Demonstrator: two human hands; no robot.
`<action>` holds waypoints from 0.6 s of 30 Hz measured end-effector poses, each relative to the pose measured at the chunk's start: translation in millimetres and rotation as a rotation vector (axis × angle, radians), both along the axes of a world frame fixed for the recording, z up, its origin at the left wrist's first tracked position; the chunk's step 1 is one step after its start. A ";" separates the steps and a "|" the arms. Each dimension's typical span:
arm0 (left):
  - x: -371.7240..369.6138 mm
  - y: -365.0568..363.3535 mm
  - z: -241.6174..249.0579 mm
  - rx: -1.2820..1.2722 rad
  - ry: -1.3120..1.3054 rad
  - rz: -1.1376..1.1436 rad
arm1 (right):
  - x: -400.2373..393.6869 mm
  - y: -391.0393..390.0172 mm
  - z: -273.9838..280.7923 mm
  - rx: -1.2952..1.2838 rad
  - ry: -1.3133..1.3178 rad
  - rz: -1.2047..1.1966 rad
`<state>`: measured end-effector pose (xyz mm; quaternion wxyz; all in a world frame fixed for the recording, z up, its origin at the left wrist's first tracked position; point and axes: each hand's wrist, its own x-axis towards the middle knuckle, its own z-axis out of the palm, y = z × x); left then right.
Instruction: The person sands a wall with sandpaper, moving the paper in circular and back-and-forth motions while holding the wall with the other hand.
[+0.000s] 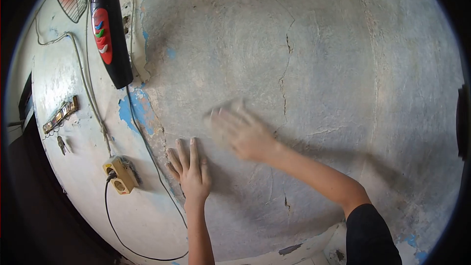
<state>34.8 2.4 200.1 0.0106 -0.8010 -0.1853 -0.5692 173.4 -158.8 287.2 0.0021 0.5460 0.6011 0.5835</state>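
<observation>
My left hand [192,174] lies flat against the grey, rough wall [333,88], fingers spread and pointing up, holding nothing. Up and to its right, my right hand [245,135] is blurred by motion. Its fingers press a thin grey sheet [216,110], which looks like sandpaper, against the wall. Only the sheet's upper edge shows past the fingertips; the rest is hidden under the hand. A long crack [284,88] runs down the plaster to the right of both hands.
Left of the hands, a yellowish socket block [120,175] holds a plug with a black cable. Above it hang a black-and-red electric racket [105,34] and loose cords. A key rack [61,115] is further left. Flaking blue paint [135,110] borders the grey area.
</observation>
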 end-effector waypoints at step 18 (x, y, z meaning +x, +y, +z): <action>33.6 -52.3 25.4 0.149 0.155 -0.034 | 47.1 -78.9 -31.6 0.346 0.297 -0.126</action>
